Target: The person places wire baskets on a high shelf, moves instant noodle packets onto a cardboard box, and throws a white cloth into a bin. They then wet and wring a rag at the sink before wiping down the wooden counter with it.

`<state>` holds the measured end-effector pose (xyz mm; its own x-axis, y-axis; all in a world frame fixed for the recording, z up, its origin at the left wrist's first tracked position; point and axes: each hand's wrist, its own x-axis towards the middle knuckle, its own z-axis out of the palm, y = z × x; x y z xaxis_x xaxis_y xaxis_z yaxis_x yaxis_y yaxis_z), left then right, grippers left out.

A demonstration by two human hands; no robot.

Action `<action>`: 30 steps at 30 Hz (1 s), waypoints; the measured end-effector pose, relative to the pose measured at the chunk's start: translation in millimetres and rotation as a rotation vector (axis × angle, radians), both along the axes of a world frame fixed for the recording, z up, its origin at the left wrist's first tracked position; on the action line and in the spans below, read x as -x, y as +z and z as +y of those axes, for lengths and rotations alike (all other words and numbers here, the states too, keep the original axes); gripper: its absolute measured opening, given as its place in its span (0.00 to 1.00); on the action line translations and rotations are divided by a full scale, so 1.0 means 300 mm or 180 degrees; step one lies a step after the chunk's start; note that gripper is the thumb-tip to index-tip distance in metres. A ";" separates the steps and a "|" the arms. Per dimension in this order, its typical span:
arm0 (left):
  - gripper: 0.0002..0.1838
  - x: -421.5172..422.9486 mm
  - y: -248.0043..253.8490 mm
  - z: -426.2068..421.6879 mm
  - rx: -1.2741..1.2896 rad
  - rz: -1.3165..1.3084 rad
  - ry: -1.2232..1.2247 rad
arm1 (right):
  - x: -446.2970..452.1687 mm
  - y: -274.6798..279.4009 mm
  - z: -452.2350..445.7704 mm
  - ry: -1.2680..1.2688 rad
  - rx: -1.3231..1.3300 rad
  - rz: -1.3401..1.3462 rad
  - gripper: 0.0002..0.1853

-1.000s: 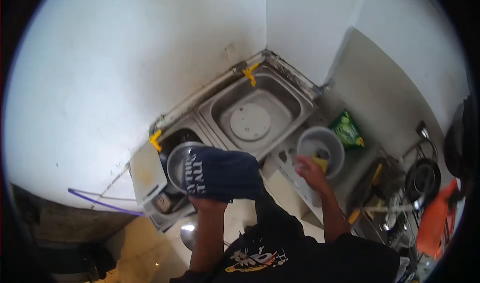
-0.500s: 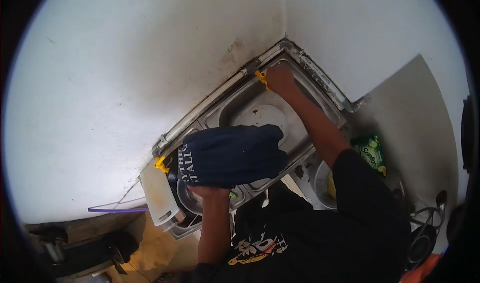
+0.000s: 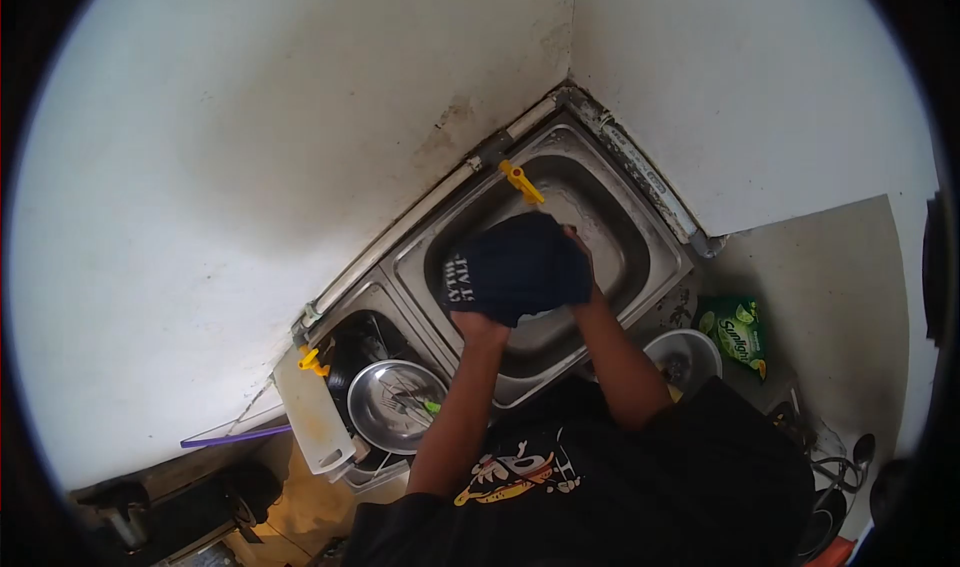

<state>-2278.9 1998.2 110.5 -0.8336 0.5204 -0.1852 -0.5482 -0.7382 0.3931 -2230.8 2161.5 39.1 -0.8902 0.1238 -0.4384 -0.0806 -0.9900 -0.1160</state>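
A dark blue cloth (image 3: 520,267) with white lettering on its left end is bunched over the right basin of the steel sink (image 3: 640,312). My left hand (image 3: 480,329) grips it from below at the lower left, with most of the fingers hidden under the fabric. At its right side my right hand (image 3: 583,267) holds the cloth too, fingers partly covered. Just above the cloth is a yellow tap (image 3: 521,182); whether water runs from it, I cannot tell.
In the left basin a metal bowl (image 3: 375,432) holds utensils. A second yellow tap (image 3: 312,361) and a white cutting board (image 3: 310,407) are beside it. Right of the sink stand another metal bowl (image 3: 705,357) and a green Sunlight packet (image 3: 738,332). Walls meet behind the sink.
My right hand has left the yellow tap and come down to the cloth. The cloth, held by my left hand, has moved right and up over the right basin and is more bunched.
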 end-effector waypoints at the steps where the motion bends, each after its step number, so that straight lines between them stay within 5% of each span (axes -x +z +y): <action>1: 0.25 -0.015 -0.030 0.023 0.0148 -0.0308 -0.0011 | 0.042 -0.030 0.054 0.0128 -0.0031 -0.0115 0.23; 4: 0.22 -0.055 -0.124 0.071 0.1197 -0.0181 -0.0352 | 0.131 -0.153 0.184 0.0522 -0.0074 -0.0511 0.16; 7: 0.21 -0.044 -0.238 0.127 0.1884 -0.0017 -0.0345 | 0.234 -0.455 0.274 0.0632 -0.1092 -0.0726 0.15; 10: 0.22 -0.018 -0.261 0.206 0.2002 -0.0366 -0.0280 | 0.280 -0.375 0.327 0.1395 -0.3230 -0.0982 0.20; 13: 0.22 0.062 -0.305 0.262 0.1862 -0.0528 -0.0654 | 0.343 -0.226 0.336 0.2075 -0.4291 -0.1007 0.21; 16: 0.20 0.168 -0.330 0.314 0.1896 -0.1132 -0.0453 | 0.321 -0.162 0.309 0.1587 -0.4485 -0.1212 0.32; 19: 0.18 0.221 -0.414 0.327 0.1785 -0.1356 -0.0261 | 0.284 -0.162 0.292 0.1850 -0.5493 -0.0108 0.41; 26: 0.15 0.223 -0.465 0.327 0.1254 -0.1763 -0.0035 | 0.303 -0.056 0.236 0.1788 -0.6302 -0.0909 0.32; 29: 0.18 0.165 -0.433 0.320 0.0136 -0.0981 -0.0355 | 0.375 -0.138 0.302 0.2143 -0.6439 -0.1002 0.27; 30: 0.18 0.141 -0.395 0.325 0.0496 -0.0813 -0.0298 | 0.389 -0.126 0.304 0.2200 -0.6642 -0.1220 0.25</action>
